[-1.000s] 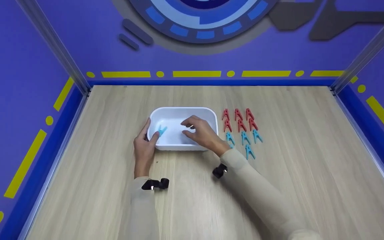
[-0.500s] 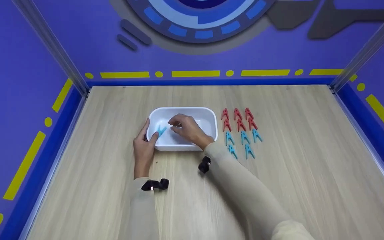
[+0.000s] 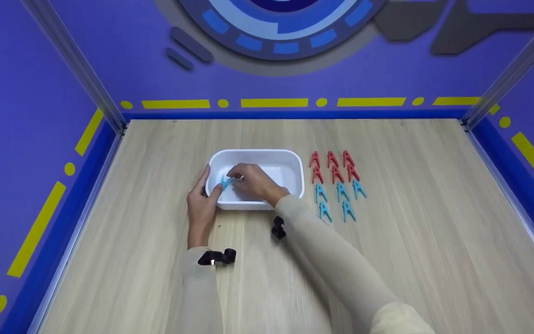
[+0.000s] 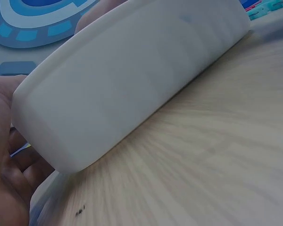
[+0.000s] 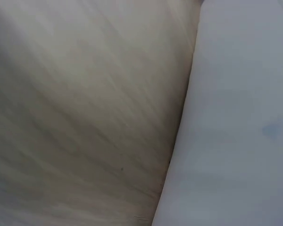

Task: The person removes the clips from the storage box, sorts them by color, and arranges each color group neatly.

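A white plastic bin (image 3: 290, 160) stands on the wooden table. My left hand (image 3: 200, 204) grips its left end, thumb over the rim and fingers along the outer wall; the left wrist view has the bin wall (image 4: 108, 80) beside that hand (image 4: 4, 155). Inside the bin, towards the left, lies a light blue clothespin (image 3: 225, 182). My right hand (image 3: 253, 182) reaches into the bin and pinches the clothespin's right end between thumb and fingers, partly hiding it. Only the bin's outer wall (image 5: 236, 122) and the table appear in the right wrist view.
Right of the bin, several red clothespins (image 3: 332, 159) lie in two rows, with several blue clothespins (image 3: 342, 191) in rows nearer the person. Purple panels (image 3: 271, 83) wall the table (image 3: 415, 222) at the back and sides.
My right hand has moved left and down inside the bin, from its middle to the blue clothespin, and its fingers have closed together. The left hand and bin stay put.
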Tool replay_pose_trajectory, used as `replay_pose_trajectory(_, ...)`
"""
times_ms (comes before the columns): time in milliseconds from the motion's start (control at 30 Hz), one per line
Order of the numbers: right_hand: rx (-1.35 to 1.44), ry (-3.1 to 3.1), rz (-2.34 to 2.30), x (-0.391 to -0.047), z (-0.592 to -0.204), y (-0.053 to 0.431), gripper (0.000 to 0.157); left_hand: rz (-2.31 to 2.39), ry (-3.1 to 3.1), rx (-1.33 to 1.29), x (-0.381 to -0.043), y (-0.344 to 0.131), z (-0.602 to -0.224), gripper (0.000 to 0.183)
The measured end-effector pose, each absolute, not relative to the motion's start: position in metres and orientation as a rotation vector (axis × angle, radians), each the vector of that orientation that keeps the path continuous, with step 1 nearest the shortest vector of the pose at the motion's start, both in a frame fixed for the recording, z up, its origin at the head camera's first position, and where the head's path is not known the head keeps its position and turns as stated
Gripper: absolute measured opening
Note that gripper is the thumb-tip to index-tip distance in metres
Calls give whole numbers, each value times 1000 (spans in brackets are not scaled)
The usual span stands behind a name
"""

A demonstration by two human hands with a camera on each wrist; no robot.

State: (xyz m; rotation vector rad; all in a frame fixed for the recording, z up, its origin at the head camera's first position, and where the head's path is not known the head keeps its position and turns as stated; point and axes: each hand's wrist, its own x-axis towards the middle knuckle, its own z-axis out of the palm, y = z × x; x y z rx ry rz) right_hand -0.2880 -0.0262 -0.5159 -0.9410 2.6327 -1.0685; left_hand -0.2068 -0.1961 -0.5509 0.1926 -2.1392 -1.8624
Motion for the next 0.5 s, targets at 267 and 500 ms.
replay_pose_trajectory(267, -1080, 2649, -1049, -288, -518, -24, 22, -1871, -2096, 131, -210, -197, -555, 63)
replay_pose_trajectory(500, -1027, 2678, -1008, -286, -516, -24, 31, -1899, -2096, 162, -209, -196, -553, 64)
